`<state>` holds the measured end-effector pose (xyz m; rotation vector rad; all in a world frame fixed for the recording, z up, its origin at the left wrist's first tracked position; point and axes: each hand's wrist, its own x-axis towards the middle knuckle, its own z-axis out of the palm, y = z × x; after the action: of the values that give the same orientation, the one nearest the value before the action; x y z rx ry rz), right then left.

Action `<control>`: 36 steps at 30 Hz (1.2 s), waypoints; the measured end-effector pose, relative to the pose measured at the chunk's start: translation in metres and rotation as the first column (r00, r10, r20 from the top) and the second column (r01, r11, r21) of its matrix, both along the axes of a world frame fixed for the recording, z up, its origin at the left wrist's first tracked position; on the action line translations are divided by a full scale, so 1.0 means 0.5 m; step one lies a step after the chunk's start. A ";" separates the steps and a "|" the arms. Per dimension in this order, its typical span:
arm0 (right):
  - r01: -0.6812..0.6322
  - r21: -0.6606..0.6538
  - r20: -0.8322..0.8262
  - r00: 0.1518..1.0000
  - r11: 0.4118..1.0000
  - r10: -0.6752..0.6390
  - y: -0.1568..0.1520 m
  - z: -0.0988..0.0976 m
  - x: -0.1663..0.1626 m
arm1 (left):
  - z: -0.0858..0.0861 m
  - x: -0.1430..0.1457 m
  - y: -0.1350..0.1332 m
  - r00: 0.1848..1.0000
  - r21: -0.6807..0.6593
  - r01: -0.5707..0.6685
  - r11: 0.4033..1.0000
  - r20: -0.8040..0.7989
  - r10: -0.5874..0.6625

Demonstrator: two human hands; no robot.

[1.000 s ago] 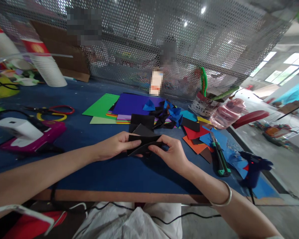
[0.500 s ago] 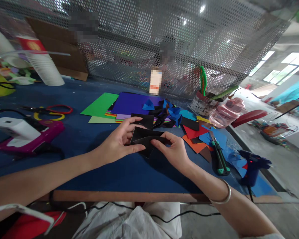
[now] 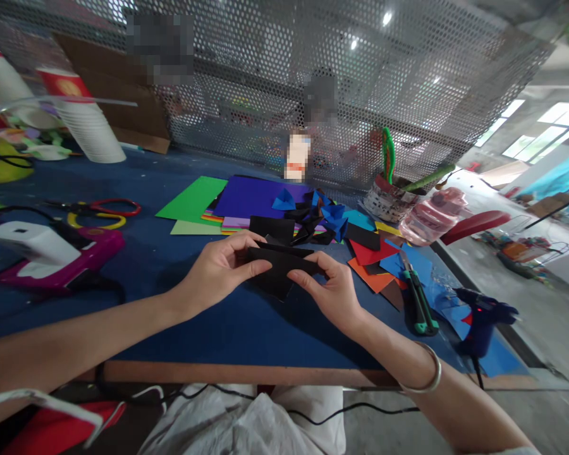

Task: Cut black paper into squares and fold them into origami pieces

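Observation:
A folded piece of black paper (image 3: 281, 265) is held just above the blue table (image 3: 180, 316) between both hands. My left hand (image 3: 220, 270) pinches its left end, thumb in front and fingers curled over the top edge. My right hand (image 3: 334, 291) pinches its right end, thumb on the near side; a silver bangle (image 3: 429, 376) sits on that wrist. The paper lies flattened into a narrow band with a flap hanging below.
Behind the hands lie coloured sheets (image 3: 246, 202) and scraps (image 3: 374, 256). A green utility knife (image 3: 420, 303) and a blue glue gun (image 3: 481, 316) lie at right, scissors (image 3: 99, 212) and a pink-and-white device (image 3: 52, 253) at left. A perforated metal screen (image 3: 313, 95) backs the table.
My left hand has closed its fingers over the top of the black paper, and both hands have pressed the fold flatter. The paper stays in the same spot.

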<state>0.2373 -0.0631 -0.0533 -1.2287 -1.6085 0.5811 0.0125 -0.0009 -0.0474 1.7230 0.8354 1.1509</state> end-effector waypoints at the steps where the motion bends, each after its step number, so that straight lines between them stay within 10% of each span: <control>1: -0.002 0.001 0.000 1.000 1.000 0.002 0.000 -0.001 0.000 | 0.000 0.001 -0.001 1.000 0.000 0.003 1.000 0.009 -0.003; 9: -0.086 -0.097 -0.213 0.975 0.992 0.063 0.007 -0.018 -0.003 | 0.002 -0.003 -0.001 1.000 -0.023 -0.001 1.000 -0.030 0.000; 36: -0.047 -0.023 0.094 0.994 0.999 0.049 -0.002 -0.005 -0.003 | 0.003 0.003 -0.002 0.994 -0.065 -0.104 0.992 -0.015 0.104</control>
<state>0.2356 -0.0639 -0.0559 -1.2517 -1.7194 0.5788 0.0138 -0.0018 -0.0461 1.6501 0.9694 1.1706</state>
